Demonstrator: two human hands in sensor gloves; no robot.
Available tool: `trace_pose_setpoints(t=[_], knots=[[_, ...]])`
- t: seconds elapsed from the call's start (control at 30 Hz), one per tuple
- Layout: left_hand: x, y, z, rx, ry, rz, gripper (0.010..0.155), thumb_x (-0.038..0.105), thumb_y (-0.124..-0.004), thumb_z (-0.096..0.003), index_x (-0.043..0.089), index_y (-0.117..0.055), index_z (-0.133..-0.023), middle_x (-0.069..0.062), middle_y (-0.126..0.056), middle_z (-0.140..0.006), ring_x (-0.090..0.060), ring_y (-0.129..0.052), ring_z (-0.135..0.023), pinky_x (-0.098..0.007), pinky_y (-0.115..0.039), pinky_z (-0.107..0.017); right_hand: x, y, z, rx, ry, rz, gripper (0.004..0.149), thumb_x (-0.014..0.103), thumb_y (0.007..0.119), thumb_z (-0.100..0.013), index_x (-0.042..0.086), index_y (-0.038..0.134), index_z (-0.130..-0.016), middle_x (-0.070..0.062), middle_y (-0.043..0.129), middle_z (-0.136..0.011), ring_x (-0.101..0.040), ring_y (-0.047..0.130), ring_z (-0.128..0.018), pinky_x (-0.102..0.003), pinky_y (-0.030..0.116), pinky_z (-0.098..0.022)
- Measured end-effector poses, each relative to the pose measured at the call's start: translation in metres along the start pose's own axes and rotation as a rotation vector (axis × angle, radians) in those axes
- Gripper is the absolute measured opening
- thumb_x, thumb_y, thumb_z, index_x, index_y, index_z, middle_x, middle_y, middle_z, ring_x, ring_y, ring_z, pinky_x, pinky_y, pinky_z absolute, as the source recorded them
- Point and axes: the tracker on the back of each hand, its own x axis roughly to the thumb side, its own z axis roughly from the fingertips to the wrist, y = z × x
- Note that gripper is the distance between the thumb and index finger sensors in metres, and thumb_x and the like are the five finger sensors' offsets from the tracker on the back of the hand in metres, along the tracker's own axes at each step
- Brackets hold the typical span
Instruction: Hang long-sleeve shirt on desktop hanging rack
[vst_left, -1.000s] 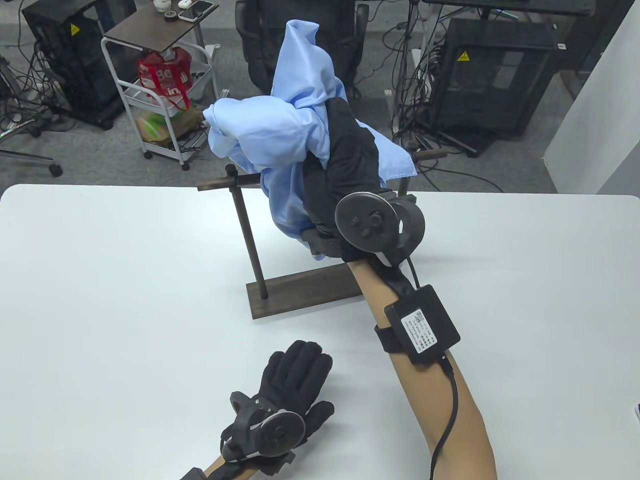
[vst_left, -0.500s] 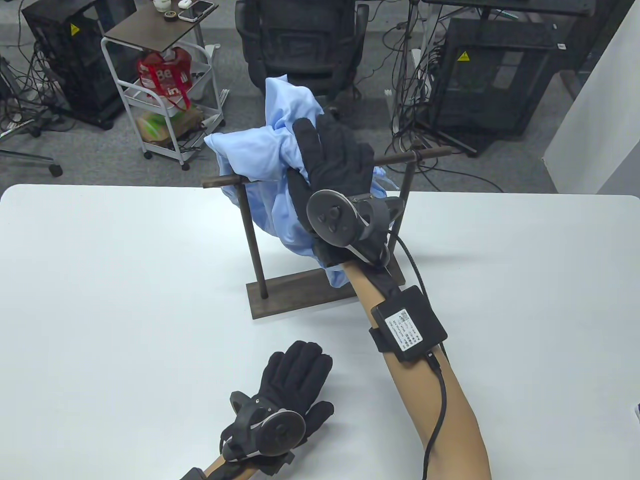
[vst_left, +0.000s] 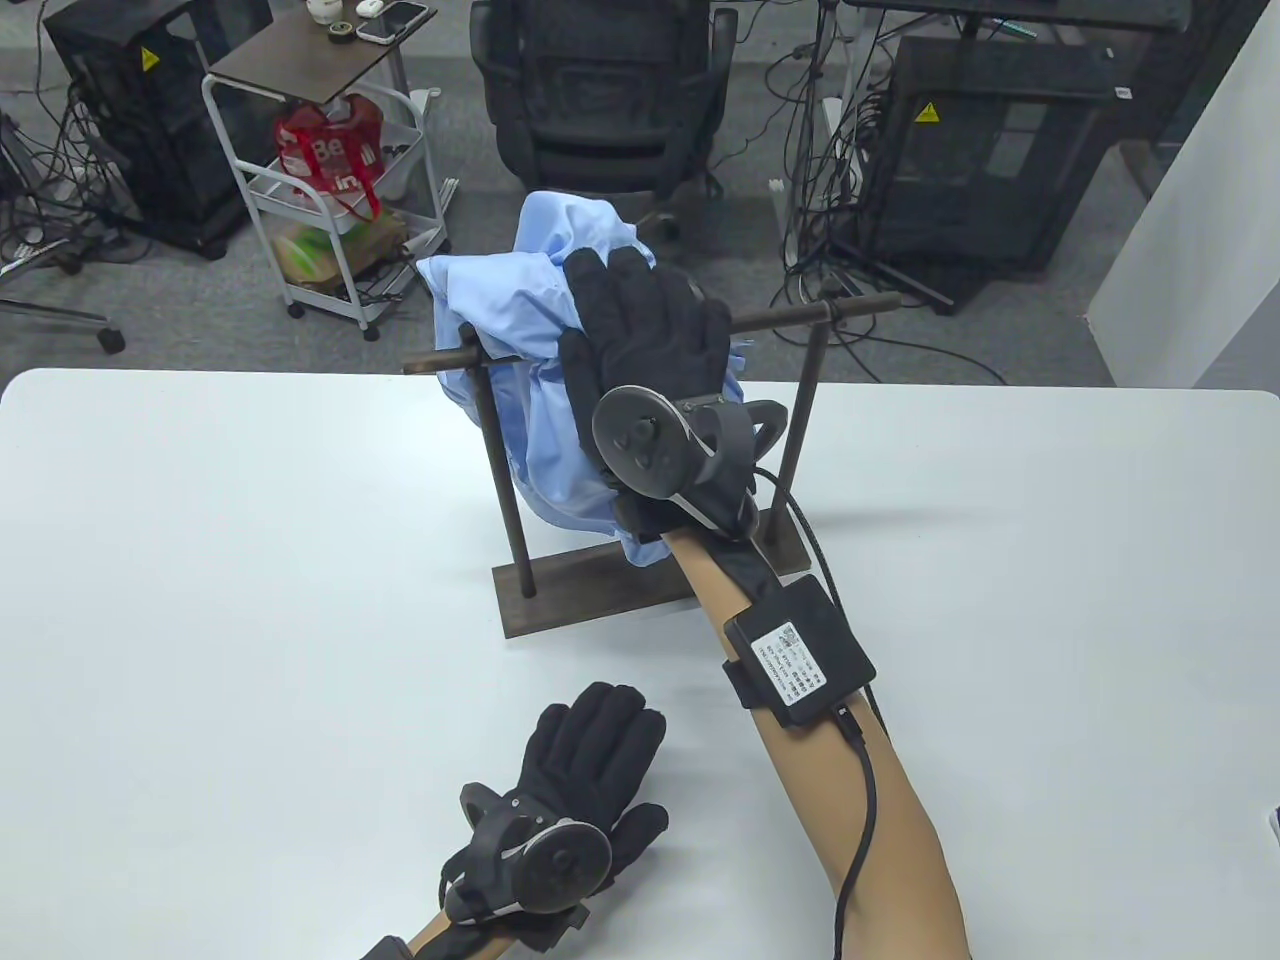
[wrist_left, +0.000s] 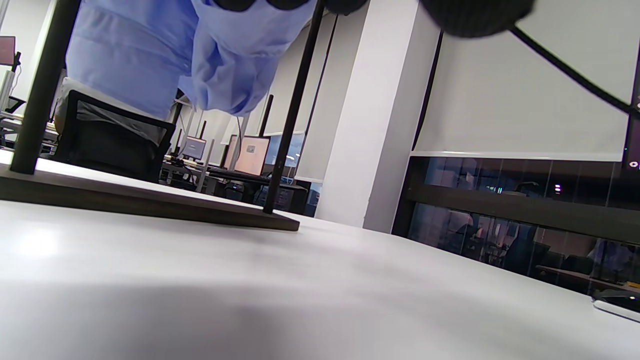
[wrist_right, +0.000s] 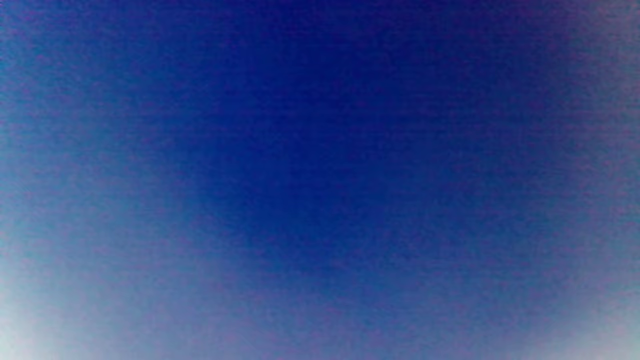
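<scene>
The light blue long-sleeve shirt (vst_left: 540, 290) lies bunched over the left half of the dark rack's top bar (vst_left: 820, 312) and hangs down on the near side. My right hand (vst_left: 640, 320) rests on top of the shirt at the bar, fingers stretched out flat over the cloth. The rack's base (vst_left: 590, 590) stands mid-table. My left hand (vst_left: 590, 760) lies flat on the table near the front edge, fingers spread, holding nothing. The left wrist view shows the shirt (wrist_left: 150, 55) hanging between the rack's posts (wrist_left: 42, 85). The right wrist view is filled with blurred blue cloth (wrist_right: 320, 180).
The white table (vst_left: 200, 600) ends just behind the rack. Beyond it stand a white trolley (vst_left: 320, 180), an office chair (vst_left: 600, 90) and black cabinets. A sensor box (vst_left: 795, 650) with a cable sits on my right forearm.
My right hand has brought the shirt down from above the rack onto the bar and has spread its fingers over it. The shirt has settled lower. My left hand has not moved.
</scene>
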Motion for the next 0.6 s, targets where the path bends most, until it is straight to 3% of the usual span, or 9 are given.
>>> trace_pose_setpoints(t=[0.1,0.23,0.33,0.6], knots=[[0.000,0.000,0.000,-0.001,-0.002,-0.003,0.081,0.056,-0.067,-0.0418,0.024,-0.036,-0.110,-0.004,-0.033,-0.118,-0.034,-0.039,-0.112,-0.065,-0.045,-0.078,0.000,0.003,0.001,0.034,-0.019,0.032,0.053,0.049,0.060,-0.060,0.027,0.063,-0.107,-0.012,0.063,-0.116,-0.049,0.058,-0.105,-0.073,0.043,-0.071],[0.001,0.000,0.000,0.000,-0.002,-0.005,0.081,0.056,-0.067,-0.0417,0.024,-0.036,-0.110,-0.004,-0.033,-0.118,-0.034,-0.039,-0.112,-0.065,-0.045,-0.078,0.002,0.002,0.001,0.080,-0.048,0.110,0.058,0.053,0.056,-0.059,0.026,0.058,-0.111,-0.012,0.059,-0.119,-0.049,0.055,-0.107,-0.072,0.043,-0.072],[0.001,0.000,0.000,-0.001,-0.002,-0.005,0.081,0.056,-0.067,-0.0418,0.024,-0.036,-0.110,-0.004,-0.033,-0.118,-0.034,-0.039,-0.112,-0.065,-0.045,-0.078,0.004,-0.009,0.002,0.139,-0.041,0.055,0.064,0.054,0.059,-0.059,0.024,0.049,-0.114,-0.014,0.051,-0.122,-0.051,0.050,-0.109,-0.073,0.039,-0.073],[0.001,-0.001,-0.001,-0.005,0.006,-0.005,0.082,0.056,-0.067,-0.0418,0.024,-0.036,-0.110,-0.004,-0.033,-0.117,-0.034,-0.039,-0.112,-0.065,-0.045,-0.078,0.003,-0.059,0.030,0.055,-0.140,0.068,0.073,0.058,0.066,-0.056,0.021,0.045,-0.115,-0.015,0.048,-0.123,-0.050,0.049,-0.110,-0.073,0.042,-0.072]])
